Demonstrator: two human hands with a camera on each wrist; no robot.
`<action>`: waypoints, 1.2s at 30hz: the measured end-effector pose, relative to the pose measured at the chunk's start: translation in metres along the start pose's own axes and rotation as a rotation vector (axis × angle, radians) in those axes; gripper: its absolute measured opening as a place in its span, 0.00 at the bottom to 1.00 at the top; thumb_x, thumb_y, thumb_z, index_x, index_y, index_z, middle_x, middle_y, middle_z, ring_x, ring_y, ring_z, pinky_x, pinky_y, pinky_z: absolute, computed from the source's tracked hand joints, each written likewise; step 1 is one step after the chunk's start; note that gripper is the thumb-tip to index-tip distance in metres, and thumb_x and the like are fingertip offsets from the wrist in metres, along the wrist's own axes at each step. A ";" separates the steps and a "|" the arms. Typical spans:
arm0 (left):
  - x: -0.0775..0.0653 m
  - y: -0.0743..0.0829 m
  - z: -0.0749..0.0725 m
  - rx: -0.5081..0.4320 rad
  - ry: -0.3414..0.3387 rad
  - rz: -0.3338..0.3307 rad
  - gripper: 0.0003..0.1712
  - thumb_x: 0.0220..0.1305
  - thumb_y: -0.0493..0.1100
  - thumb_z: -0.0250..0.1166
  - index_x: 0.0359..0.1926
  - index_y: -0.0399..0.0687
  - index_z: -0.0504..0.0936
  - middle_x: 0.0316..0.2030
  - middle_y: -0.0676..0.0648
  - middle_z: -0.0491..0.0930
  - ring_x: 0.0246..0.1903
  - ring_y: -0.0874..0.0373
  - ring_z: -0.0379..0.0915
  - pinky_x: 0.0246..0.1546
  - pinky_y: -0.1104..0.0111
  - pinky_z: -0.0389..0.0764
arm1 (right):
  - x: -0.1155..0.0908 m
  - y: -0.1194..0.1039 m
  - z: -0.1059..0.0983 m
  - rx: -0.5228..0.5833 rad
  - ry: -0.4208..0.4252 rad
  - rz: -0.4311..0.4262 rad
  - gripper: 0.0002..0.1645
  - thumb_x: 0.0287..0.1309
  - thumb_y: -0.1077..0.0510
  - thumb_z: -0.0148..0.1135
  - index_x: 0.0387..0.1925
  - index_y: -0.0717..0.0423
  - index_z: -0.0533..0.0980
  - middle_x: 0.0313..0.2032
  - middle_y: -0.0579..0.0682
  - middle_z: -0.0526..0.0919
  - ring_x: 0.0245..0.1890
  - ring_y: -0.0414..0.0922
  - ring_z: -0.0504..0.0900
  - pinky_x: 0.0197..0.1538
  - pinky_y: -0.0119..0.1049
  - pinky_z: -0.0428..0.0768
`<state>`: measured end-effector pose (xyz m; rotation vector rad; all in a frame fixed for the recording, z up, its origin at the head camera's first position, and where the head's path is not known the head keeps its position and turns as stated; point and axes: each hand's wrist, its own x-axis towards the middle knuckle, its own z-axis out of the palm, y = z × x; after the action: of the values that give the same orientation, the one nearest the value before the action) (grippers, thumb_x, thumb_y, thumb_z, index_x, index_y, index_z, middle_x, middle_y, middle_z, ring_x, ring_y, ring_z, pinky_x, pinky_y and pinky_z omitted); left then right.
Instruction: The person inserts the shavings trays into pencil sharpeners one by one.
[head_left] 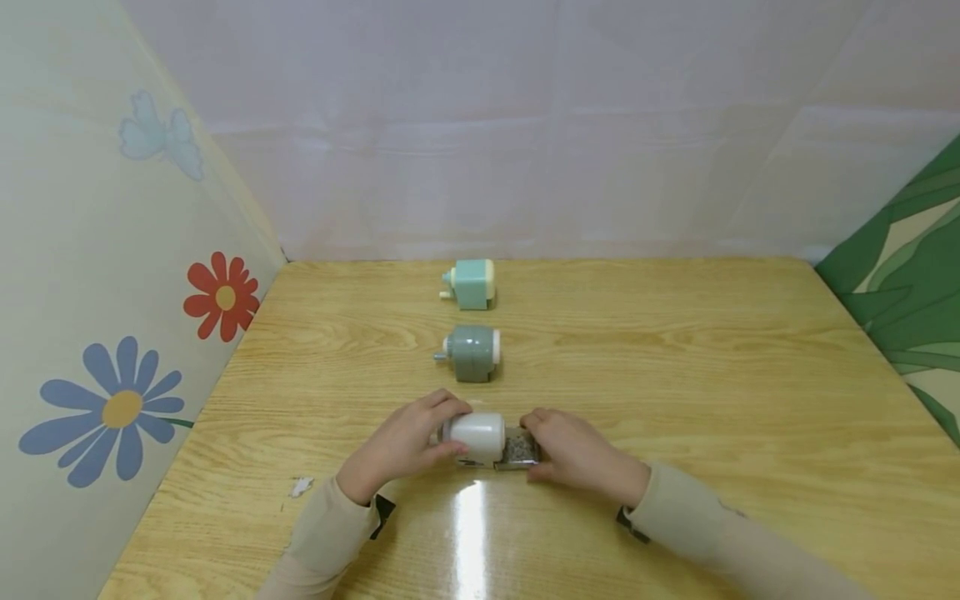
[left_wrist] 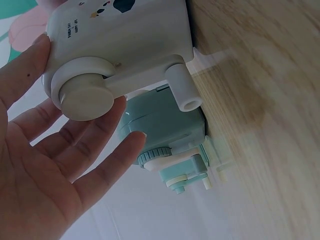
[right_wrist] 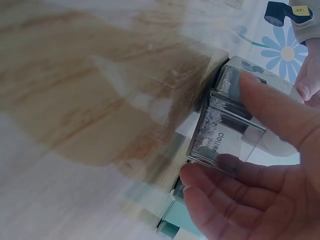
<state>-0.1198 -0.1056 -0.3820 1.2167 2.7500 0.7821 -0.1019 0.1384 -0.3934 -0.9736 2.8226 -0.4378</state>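
Observation:
A white crank pencil sharpener (head_left: 480, 435) lies on the table between both hands, its knob and crank handle (left_wrist: 182, 90) on the left side. My left hand (head_left: 408, 442) grips its body from the left, thumb on one side and fingers on the other. From the right end sticks out a clear shavings drawer (head_left: 519, 450), partly drawn from the body. Grey shavings show through its wall in the right wrist view. My right hand (head_left: 573, 450) pinches the drawer (right_wrist: 215, 132) between thumb and fingers.
Behind the white sharpener stand a dark green pencil sharpener (head_left: 472, 354) and, farther back, a mint one (head_left: 471, 285), both with cranks to the left. A white worn patch (head_left: 302, 487) marks the wooden table (head_left: 675, 350) at the left. Walls border the back and left.

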 end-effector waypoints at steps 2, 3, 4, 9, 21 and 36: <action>0.000 0.000 0.000 0.002 0.000 0.002 0.24 0.52 0.48 0.68 0.49 0.43 0.76 0.43 0.47 0.76 0.36 0.58 0.73 0.35 0.68 0.77 | 0.000 0.000 0.001 0.002 0.000 -0.004 0.36 0.33 0.52 0.75 0.42 0.70 0.72 0.36 0.59 0.78 0.34 0.51 0.78 0.39 0.43 0.78; 0.000 0.000 0.000 0.003 0.001 0.002 0.24 0.52 0.48 0.68 0.49 0.43 0.76 0.43 0.47 0.76 0.36 0.58 0.73 0.35 0.68 0.77 | 0.000 0.000 0.001 0.006 0.000 -0.006 0.36 0.33 0.52 0.75 0.42 0.70 0.72 0.36 0.58 0.78 0.34 0.50 0.78 0.38 0.43 0.78; 0.000 0.000 0.000 0.004 0.001 0.003 0.24 0.52 0.48 0.68 0.49 0.43 0.76 0.43 0.47 0.76 0.36 0.58 0.73 0.35 0.68 0.77 | 0.000 0.000 0.001 0.007 0.001 -0.009 0.36 0.33 0.51 0.75 0.42 0.70 0.72 0.35 0.58 0.78 0.33 0.50 0.78 0.38 0.42 0.78; 0.000 -0.001 0.000 0.006 0.006 0.005 0.24 0.52 0.47 0.68 0.49 0.42 0.76 0.43 0.47 0.76 0.36 0.58 0.73 0.35 0.68 0.77 | 0.000 0.000 0.001 0.011 0.006 -0.017 0.35 0.33 0.52 0.75 0.42 0.69 0.72 0.34 0.57 0.78 0.32 0.49 0.78 0.37 0.41 0.78; 0.000 -0.001 0.001 0.002 0.004 0.005 0.24 0.52 0.48 0.68 0.49 0.42 0.76 0.43 0.47 0.76 0.37 0.58 0.73 0.36 0.67 0.77 | 0.003 0.002 0.001 0.013 0.005 -0.023 0.35 0.32 0.52 0.75 0.41 0.69 0.72 0.33 0.56 0.78 0.31 0.48 0.77 0.36 0.41 0.78; 0.000 -0.001 0.000 0.007 0.007 0.013 0.24 0.52 0.47 0.68 0.49 0.41 0.76 0.43 0.46 0.76 0.37 0.57 0.73 0.36 0.67 0.77 | 0.002 0.001 0.001 0.023 -0.006 -0.006 0.33 0.32 0.53 0.76 0.40 0.68 0.72 0.31 0.55 0.77 0.30 0.48 0.76 0.34 0.40 0.78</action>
<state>-0.1206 -0.1059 -0.3827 1.2363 2.7548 0.7802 -0.1040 0.1376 -0.3951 -0.9776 2.8039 -0.4669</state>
